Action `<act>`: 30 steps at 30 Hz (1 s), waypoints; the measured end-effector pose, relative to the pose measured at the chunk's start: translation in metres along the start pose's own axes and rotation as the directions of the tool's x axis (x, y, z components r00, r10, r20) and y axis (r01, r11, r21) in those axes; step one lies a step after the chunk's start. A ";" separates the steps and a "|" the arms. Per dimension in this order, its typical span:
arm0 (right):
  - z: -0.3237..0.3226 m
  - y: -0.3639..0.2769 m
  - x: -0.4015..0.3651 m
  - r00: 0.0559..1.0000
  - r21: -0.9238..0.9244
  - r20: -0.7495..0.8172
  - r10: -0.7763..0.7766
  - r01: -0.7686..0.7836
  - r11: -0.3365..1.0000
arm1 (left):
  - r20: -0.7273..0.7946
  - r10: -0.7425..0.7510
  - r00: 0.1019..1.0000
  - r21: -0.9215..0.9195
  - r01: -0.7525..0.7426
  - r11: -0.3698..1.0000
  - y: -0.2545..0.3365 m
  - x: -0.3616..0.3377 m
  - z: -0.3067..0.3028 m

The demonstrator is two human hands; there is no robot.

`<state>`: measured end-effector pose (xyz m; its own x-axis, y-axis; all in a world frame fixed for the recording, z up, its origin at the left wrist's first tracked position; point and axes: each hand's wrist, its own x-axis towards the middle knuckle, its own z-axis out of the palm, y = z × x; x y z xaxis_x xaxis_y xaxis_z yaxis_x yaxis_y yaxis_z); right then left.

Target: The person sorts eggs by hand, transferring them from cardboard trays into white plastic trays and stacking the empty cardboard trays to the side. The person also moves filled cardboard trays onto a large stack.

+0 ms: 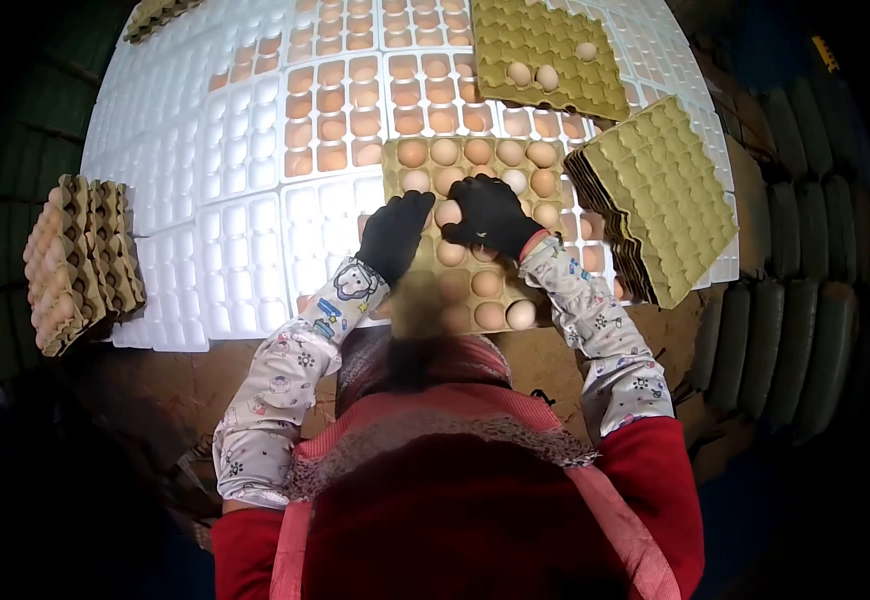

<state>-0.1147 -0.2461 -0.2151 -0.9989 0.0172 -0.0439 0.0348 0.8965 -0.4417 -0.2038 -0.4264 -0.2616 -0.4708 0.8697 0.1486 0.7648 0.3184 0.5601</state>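
Note:
A pulp egg tray (417, 300) holding several brown and pale eggs lies in front of me, over the near edge of the white foam trays. My right hand (495, 215), in a black glove, is over the middle of this tray, thumb and fingers closed around an egg (448, 213). At the tray's left side is my left hand (395, 236), also black-gloved, its fingers curled together; what they hold, if anything, is hidden. A pale egg (521, 315) sits at the tray's near right corner. A dark blur covers part of the tray's near left side.
White foam trays (240, 190) cover the table, several with eggs in their cells. A stack of pulp trays (660, 200) leans at the right. Another pulp tray (545, 40) with 3 eggs lies behind. Egg-filled pulp trays (80, 265) stand at the left edge.

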 end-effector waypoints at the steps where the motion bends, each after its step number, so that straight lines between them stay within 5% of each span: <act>1: -0.007 0.001 -0.003 0.995 0.147 -0.094 0.045 -0.031 0.989 | -0.002 -0.001 1.000 -0.003 0.001 1.000 0.002 0.003 -0.007; 2: -0.019 0.002 -0.009 0.955 0.487 0.042 0.293 -0.276 0.829 | 0.067 -0.040 0.997 -0.015 0.041 0.999 0.003 0.007 -0.015; 4: -0.016 0.025 -0.008 0.960 0.957 0.006 0.280 -0.086 0.276 | 0.151 -0.079 0.985 -0.021 0.083 0.996 0.000 0.005 -0.021; 5: -0.023 0.027 -0.009 0.957 0.974 0.082 0.277 -0.136 0.180 | 0.074 -0.211 0.975 -0.301 0.224 0.927 -0.002 0.004 -0.024; 7: -0.029 0.033 0.001 0.954 0.981 0.151 0.258 -0.176 0.077 | 0.074 -0.460 0.885 -0.817 0.318 0.481 -0.010 0.011 -0.035; 8: -0.029 0.065 0.017 0.983 0.943 0.174 -0.056 -0.150 0.297 | 0.179 -0.532 0.827 -0.982 0.184 -0.045 -0.019 0.017 -0.035; 9: -0.015 0.049 0.019 0.999 0.629 -0.043 0.028 0.005 0.777 | 0.169 -0.493 0.853 -0.984 0.178 -0.027 -0.036 0.019 -0.031; 10: 0.004 0.024 0.026 0.964 0.078 -0.265 -0.024 0.047 0.996 | 0.157 -0.453 0.877 -0.985 0.172 -0.008 -0.049 0.021 -0.028; 12: 0.040 0.000 0.045 0.952 -0.399 -0.276 0.130 -0.236 0.886 | 0.295 -0.413 0.862 -0.737 0.480 0.476 -0.042 0.043 -0.048; 13: 0.046 -0.012 0.048 0.945 -0.509 -0.290 0.152 -0.286 0.812 | 0.084 -0.269 0.959 -0.499 0.274 0.822 -0.041 0.046 -0.040; 14: 0.045 -0.011 0.050 0.943 -0.504 -0.294 0.155 -0.291 0.813 | -0.057 -0.039 0.998 -0.144 0.031 0.989 -0.037 0.047 -0.028; 16: 0.038 -0.005 0.048 0.945 -0.377 -0.273 0.181 -0.278 0.884 | 0.093 -0.019 0.996 0.312 -0.011 0.950 -0.027 0.054 -0.013; 18: 0.021 0.004 0.040 0.957 -0.257 -0.159 0.242 -0.277 0.926 | 0.194 -0.004 0.981 0.354 -0.067 0.933 -0.026 0.064 -0.018; 20: -0.002 0.021 0.030 0.975 0.200 -0.094 0.202 -0.180 0.963 | 0.219 -0.016 0.976 0.288 -0.049 0.956 -0.024 0.066 -0.035; 21: -0.011 0.025 0.025 0.958 0.578 -0.049 0.282 -0.203 0.790 | 0.242 -0.027 0.970 0.223 -0.029 0.974 -0.025 0.065 -0.041; 22: -0.017 0.028 0.023 0.941 0.856 0.023 0.339 -0.194 0.480 | 0.240 -0.027 0.970 0.222 -0.027 0.975 -0.034 0.060 -0.039; 24: -0.016 0.046 0.020 0.911 0.998 0.043 0.410 -0.056 0.019 | -0.034 -0.111 0.993 -0.349 0.092 0.932 -0.052 0.048 -0.026; 25: -0.033 0.027 0.028 0.878 0.993 0.035 0.477 -0.083 0.080 | 0.133 -0.399 0.907 -0.667 0.379 0.641 -0.032 0.049 -0.043; 26: -0.050 0.008 0.036 0.839 0.984 0.025 0.543 -0.118 0.137 | 0.181 -0.460 0.869 -0.895 0.339 0.288 -0.043 0.050 -0.036; 27: -0.035 0.034 0.043 0.885 0.977 0.088 0.456 -0.167 0.135 | 0.184 -0.459 0.869 -0.961 0.256 0.100 -0.048 0.052 -0.038; 28: -0.032 0.040 0.055 0.921 0.783 -0.041 0.388 -0.212 0.585 | 0.187 -0.462 0.867 -0.982 0.160 -0.096 -0.054 0.056 -0.040; 29: -0.022 0.037 0.058 0.940 0.413 -0.182 0.289 -0.193 0.890 | 0.100 -0.477 0.873 -0.949 0.227 0.217 -0.066 0.065 -0.034; 30: -0.015 0.027 0.065 0.957 -0.055 -0.260 0.129 -0.148 0.987 | -0.010 -0.358 0.934 -0.760 0.226 0.609 -0.087 0.077 -0.020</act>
<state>-0.1790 -0.2142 -0.2164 -0.9597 0.2473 0.1335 0.1809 0.9071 -0.3800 -0.3150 -0.3948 -0.2822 -0.7179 0.6940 -0.0540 0.0254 0.1036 0.9943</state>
